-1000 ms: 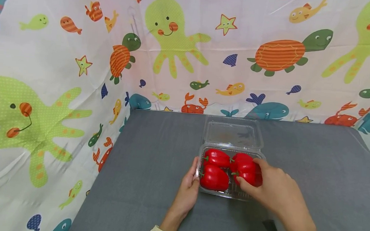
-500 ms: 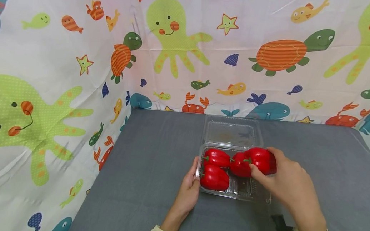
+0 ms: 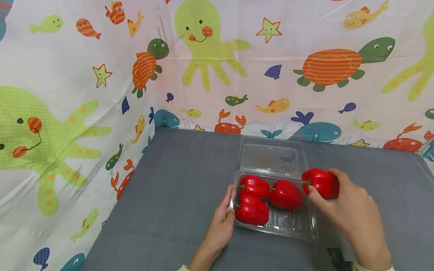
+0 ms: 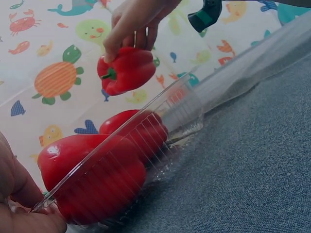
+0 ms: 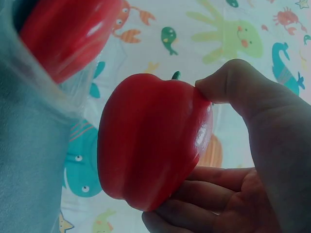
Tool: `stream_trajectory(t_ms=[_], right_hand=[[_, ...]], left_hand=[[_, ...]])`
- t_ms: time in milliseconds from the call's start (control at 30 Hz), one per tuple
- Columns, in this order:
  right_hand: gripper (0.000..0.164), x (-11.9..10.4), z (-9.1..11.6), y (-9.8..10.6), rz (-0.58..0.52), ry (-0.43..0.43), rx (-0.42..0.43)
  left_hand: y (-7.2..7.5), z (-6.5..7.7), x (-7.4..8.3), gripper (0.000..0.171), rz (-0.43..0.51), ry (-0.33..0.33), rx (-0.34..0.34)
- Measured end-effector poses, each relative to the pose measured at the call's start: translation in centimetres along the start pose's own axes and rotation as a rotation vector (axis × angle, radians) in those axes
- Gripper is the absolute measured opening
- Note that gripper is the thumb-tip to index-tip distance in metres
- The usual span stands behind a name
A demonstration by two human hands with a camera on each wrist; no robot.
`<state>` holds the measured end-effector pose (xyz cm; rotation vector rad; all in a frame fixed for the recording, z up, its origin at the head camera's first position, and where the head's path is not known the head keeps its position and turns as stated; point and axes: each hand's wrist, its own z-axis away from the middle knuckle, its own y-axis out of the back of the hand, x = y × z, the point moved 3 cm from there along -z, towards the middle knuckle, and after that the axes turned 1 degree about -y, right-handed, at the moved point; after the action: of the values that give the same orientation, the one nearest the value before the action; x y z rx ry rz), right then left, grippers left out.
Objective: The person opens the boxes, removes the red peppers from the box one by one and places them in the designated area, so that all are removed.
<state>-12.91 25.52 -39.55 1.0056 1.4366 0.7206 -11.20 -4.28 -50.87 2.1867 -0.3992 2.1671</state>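
Observation:
My right hand (image 3: 359, 214) holds a red bell pepper (image 3: 321, 183) between thumb and fingers, up beside the right rim of a clear plastic clamshell container (image 3: 301, 231). In the right wrist view this bell pepper (image 5: 150, 141) shows its green stem near the thumb tip. My left hand (image 3: 220, 224) grips the container's left wall, with the thumb over the rim (image 4: 73, 170). Three more red bell peppers lie in the container: one at back left (image 3: 255, 186), one at front left (image 3: 252, 210) and one at back right (image 3: 286, 194).
The container's clear lid (image 3: 270, 154) lies folded back behind it. A grey cloth (image 3: 183, 183) covers the table. Behind and to the left hangs a curtain (image 3: 221, 68) printed with sea animals.
My right hand has lifted the bell pepper from the container's right side and carried it up and to the right. The left hand keeps its grip on the container.

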Motion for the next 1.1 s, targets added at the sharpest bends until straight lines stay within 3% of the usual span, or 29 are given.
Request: stream_trajectory(t_ms=[400, 1100], right_hand=[[0.093, 2.1, -1.1, -0.5, 0.008, -0.055, -0.013], [0.09, 5.4, -3.2, -2.0, 0.018, -0.058, -0.061]], left_hand=[[0.0, 0.2, -0.2, 0.069, 0.022, 0.003, 0.001], [0.0, 0.0, 0.0, 0.068, 0.016, 0.0, 0.013]])
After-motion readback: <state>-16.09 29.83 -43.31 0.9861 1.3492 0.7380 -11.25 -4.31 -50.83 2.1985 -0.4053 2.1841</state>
